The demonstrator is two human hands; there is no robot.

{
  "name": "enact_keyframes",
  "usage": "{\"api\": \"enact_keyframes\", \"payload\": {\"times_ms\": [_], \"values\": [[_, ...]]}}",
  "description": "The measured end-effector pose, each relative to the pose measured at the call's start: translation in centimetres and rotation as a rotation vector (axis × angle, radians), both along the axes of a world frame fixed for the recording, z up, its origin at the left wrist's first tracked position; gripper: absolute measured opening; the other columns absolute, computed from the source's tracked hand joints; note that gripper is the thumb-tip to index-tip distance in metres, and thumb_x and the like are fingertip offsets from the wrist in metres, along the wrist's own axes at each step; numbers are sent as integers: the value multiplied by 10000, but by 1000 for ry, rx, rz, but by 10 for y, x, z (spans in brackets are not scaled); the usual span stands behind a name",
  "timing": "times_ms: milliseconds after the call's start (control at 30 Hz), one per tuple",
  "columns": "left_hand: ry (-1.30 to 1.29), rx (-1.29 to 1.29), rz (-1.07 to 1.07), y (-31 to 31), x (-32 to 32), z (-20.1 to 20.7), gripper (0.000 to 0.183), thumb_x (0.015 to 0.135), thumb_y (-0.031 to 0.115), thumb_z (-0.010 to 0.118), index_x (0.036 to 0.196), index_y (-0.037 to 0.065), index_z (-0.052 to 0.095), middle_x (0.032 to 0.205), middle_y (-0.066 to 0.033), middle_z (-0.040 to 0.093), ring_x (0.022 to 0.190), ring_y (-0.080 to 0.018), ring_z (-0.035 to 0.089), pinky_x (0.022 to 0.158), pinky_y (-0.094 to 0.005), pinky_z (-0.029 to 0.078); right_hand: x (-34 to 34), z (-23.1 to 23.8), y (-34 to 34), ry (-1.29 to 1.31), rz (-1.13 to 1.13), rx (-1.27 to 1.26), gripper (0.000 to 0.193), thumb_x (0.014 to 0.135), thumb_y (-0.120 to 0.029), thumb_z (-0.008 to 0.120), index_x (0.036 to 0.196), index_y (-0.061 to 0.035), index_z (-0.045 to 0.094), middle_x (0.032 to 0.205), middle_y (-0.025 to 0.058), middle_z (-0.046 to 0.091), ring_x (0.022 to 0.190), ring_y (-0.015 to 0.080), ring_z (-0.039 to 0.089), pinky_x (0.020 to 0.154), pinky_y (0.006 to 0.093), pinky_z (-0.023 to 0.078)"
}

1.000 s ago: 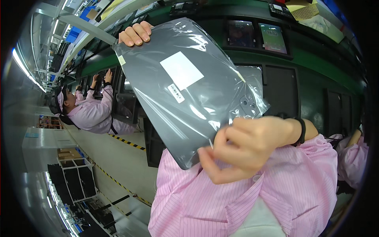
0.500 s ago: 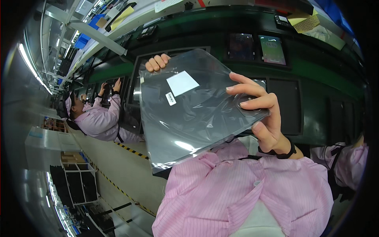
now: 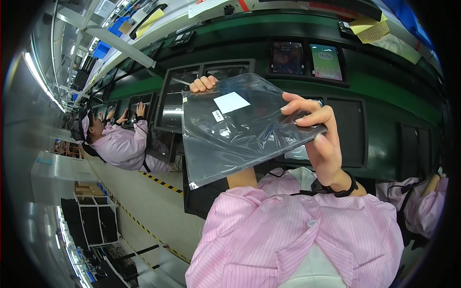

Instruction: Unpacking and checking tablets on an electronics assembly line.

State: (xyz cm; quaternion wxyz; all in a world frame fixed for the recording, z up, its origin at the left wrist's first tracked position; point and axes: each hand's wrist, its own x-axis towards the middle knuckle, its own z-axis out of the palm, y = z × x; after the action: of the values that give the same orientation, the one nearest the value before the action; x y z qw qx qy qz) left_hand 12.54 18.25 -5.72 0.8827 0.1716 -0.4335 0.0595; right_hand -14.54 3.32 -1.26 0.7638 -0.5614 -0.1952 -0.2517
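A large flat plastic bag (image 3: 230, 144), glossy, creased and dark grey-looking, is held up tilted in front of me above the workbench. It bears a white square label (image 3: 232, 102) and a smaller white sticker (image 3: 218, 116) with print. My left hand (image 3: 203, 83) grips the bag's far left edge; only its fingers show over the rim, and the rest is hidden behind the bag. At the right corner my right hand (image 3: 317, 129) pinches the bag between thumb and fingers. What lies inside the bag, if anything, I cannot make out.
Black trays hold tablets beyond the bag: one with a lit green screen (image 3: 326, 62), another with a dark screen (image 3: 287, 58). A black tray (image 3: 362, 134) stands at right. Another person (image 3: 115, 144) works at left; a pink sleeve (image 3: 422, 206) shows at right. Yellow sheets (image 3: 370, 29) lie at back.
The bag has moved slightly right and tipped flatter, its near edge now higher. Both hands keep their grip. My left forearm now shows below the bag.
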Motion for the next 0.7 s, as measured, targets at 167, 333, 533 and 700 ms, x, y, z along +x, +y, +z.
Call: {"api": "enact_keyframes", "payload": {"times_ms": [167, 333, 533, 700], "values": [[208, 59, 33, -10, -23, -7, 240, 942, 245, 436, 1010, 44, 547, 977, -59, 580, 843, -180, 544, 771, -312, 407, -4, 1, -3, -16, -22, -1, 302, 886, -271, 360, 1022, -28, 476, 1139, 205, 530, 1249, 359, 362, 1045, 491, 236], [334, 86, -3, -16, -39, -23, 257, 945, 256, 428, 1020, 39, 542, 998, -64, 579, 853, -182, 545, 776, -314, 413, -5, -12, -12, -9, 33, 86, 333, 881, -267, 414, 1091, -16, 478, 1184, 212, 518, 1283, 356, 333, 1061, 474, 221], [440, 162, -120, -34, -85, -28, 278, 947, 269, 419, 1032, 33, 538, 1022, -69, 577, 864, -184, 546, 782, -316, 420, 25, -31, -35, -88, -327, 148, 459, 914, -294, 554, 1244, 11, 460, 1303, 203, 467, 1250, 306, 418, 980, 384, 406], [99, 1442, -20, 35, -146, -81, 443, 959, 318, 443, 771, -26, 650, 722, -27, 630, 707, -125, 572, 666, -254, 454, 21, -18, -99, 300, -663, 655, 351, 928, -234, 549, 1162, 28, 559, 1190, 71, 585, 1070, 162, 567, 911, 298, 447]]}}
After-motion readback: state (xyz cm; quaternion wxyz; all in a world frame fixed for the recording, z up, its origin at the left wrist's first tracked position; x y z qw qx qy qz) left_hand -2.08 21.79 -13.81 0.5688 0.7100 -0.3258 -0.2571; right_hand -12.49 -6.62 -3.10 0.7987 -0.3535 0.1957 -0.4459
